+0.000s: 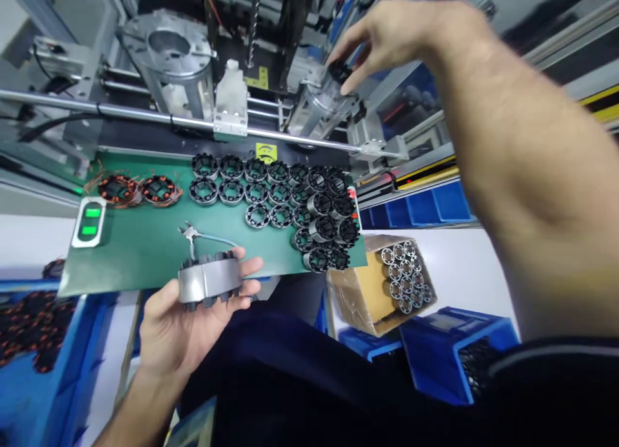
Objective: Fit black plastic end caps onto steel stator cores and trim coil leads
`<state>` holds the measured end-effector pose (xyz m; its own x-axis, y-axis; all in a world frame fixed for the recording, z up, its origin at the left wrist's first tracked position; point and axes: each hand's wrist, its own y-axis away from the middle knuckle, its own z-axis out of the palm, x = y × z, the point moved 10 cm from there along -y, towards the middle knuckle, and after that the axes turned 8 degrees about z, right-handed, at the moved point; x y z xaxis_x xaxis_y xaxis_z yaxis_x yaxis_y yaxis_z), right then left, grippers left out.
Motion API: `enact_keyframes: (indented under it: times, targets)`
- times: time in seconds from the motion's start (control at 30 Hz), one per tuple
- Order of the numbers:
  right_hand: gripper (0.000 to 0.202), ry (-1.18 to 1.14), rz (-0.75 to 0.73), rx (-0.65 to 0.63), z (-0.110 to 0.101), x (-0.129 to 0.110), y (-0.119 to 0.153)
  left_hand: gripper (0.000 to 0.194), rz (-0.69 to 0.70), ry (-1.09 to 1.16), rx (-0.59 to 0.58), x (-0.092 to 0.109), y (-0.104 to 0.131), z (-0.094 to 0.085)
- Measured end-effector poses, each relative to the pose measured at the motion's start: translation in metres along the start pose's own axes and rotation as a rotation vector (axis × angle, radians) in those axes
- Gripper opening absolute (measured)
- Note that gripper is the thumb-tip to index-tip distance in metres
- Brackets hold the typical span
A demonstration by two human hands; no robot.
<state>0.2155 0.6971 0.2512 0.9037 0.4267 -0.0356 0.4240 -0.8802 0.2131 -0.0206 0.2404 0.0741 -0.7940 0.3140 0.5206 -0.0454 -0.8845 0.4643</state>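
In the head view, the left hand (178, 337) has hold of one grey metal ring (210, 278) with black teeth on its upper and lower edges. The thumb presses at one side and the fingers curve round the other, so this grip is open only as wide as the ring. The ring is above the palm, near the front edge of the green mat (145, 260). Just beyond this grip lie the cutters (189, 231), and farther, to its right, stand many similar black-toothed rings (256, 192). Two rings with copper wire (159, 190) are beyond it, to the left. The right hand (387, 37) reaches far forward; its thumb and fingers seem closed around a black toothed part (340, 69). Directly below this grip is the cylindrical holder (322, 105), and well apart to its left is another holder (169, 44). The step in hand looks like handling the part at the holder, while the left hand supports its ring. By judgement, any next move of the right grip calls for keeping the part straight over the holder. Whether it is fully seated, one cannot tell.
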Motion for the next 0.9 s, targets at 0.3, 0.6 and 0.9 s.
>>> enact_keyframes:
  times: [0.3,0.6,0.9]
  targets:
    - [0.072,0.101,-0.065,0.015,0.011,-0.007,0.0,0.057,0.052,-0.134,0.084,-0.004,0.008,-0.009]
    - [0.068,0.132,-0.128,0.069,0.014,-0.011,0.003,0.048,0.066,-0.23,0.102,-0.015,0.001,-0.029]
    - [0.069,0.056,-0.073,0.028,0.011,-0.005,0.002,0.054,0.037,-0.278,0.074,-0.019,0.0,-0.026]
